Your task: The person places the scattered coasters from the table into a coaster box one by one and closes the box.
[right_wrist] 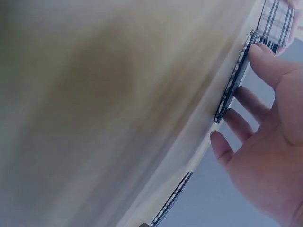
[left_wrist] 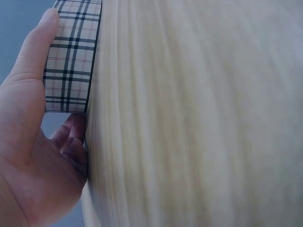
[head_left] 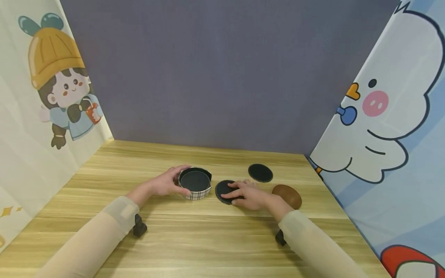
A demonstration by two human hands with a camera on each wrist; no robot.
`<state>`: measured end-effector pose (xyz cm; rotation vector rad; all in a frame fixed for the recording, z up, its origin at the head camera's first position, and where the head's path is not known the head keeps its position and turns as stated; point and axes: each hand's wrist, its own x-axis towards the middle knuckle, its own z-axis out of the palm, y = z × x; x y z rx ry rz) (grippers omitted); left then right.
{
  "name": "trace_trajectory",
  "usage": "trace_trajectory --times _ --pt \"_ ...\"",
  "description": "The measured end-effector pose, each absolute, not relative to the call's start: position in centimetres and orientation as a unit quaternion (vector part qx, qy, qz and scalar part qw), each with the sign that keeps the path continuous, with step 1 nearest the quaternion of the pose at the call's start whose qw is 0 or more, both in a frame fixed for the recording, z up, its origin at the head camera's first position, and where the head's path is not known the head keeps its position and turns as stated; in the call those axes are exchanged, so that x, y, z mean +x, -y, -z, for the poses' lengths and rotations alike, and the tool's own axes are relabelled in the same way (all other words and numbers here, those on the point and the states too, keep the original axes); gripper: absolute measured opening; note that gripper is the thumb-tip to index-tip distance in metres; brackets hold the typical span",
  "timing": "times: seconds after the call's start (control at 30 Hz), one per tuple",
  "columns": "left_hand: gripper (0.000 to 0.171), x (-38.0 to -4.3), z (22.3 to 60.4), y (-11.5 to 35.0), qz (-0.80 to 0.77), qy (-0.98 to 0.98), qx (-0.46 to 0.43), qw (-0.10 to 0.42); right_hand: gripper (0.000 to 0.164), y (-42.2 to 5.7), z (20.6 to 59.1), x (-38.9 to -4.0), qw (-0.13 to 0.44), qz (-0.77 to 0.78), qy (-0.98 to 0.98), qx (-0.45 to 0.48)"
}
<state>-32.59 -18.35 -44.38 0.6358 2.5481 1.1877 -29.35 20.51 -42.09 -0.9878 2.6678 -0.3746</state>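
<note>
While L grip (head_left: 167,183) clasps plaid box (head_left: 198,195) (inside (head_left: 195,180): head view only), relaxed R grip (head_left: 252,195) touches disc (head_left: 222,188).

The left hand (head_left: 166,183) hides the left side of the plaid holder (head_left: 197,195). Just right of the holder, the right hand (head_left: 248,195) covers part of a black disc (head_left: 223,190); how firmly its fingertips press cannot be told. Farther right of the holder, the right wrist (head_left: 279,207) overlaps a brown object (head_left: 287,195), its kind unclear. On the holder's near side, the left sleeve (head_left: 92,237) and right sleeve (head_left: 320,245) run off the bottom edge. In the left wrist view, the top edge crops the holder; the right wrist view blurs the table (right_wrist: 118,85).
</note>
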Motion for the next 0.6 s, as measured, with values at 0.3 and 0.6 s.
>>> trace_trajectory --times 0.3,0.6 --pt "0.115 -32.5 44.2 18.2 -0.408 -0.877 0.215 0.13 0.047 -20.9 41.9 -26.8 0.146 0.13 -0.914 -0.357" --pt "0.116 -32.3 44.1 18.1 -0.412 -0.877 0.207 0.134 0.051 -21.1 42.0 -24.6 0.151 0.127 -0.899 -0.39"
